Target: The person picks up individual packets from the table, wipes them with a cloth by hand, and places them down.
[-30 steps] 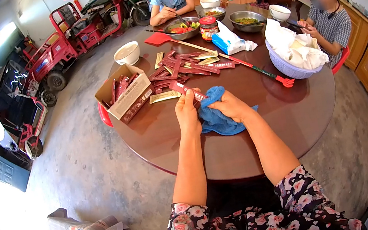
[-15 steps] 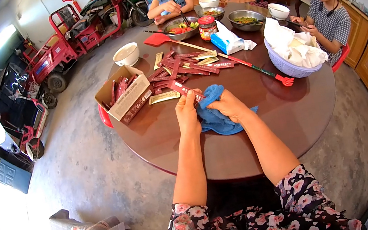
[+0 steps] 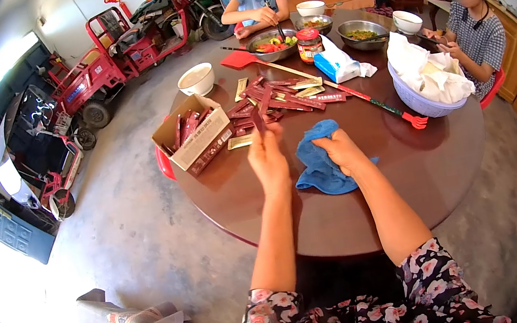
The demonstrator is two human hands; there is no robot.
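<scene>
My left hand [image 3: 268,160] is closed on a dark red stick packet [image 3: 257,120], which stands up from the fingertips and is slightly blurred. In my right hand [image 3: 342,153] a blue cloth [image 3: 324,178] is gripped, its lower part lying on the round table [image 3: 404,171]. The packet and the cloth are apart. Beyond my left hand lies a loose pile of red stick packets [image 3: 289,98], a few cream ones among them. Left of the pile stands an open cardboard box [image 3: 213,143] with more red packets inside.
A red spatula [image 3: 239,60] and a red-ended back scratcher [image 3: 414,119] lie past the pile. Around them are a jar [image 3: 310,50], a tissue pack [image 3: 335,66], food bowls [image 3: 365,41] and a purple basket [image 3: 426,102] with white paper. Two people sit across the table.
My left hand has drawn away from the cloth with the packet, which now points more upright. The cloth remains in my right hand. The whole view has shifted slightly.
</scene>
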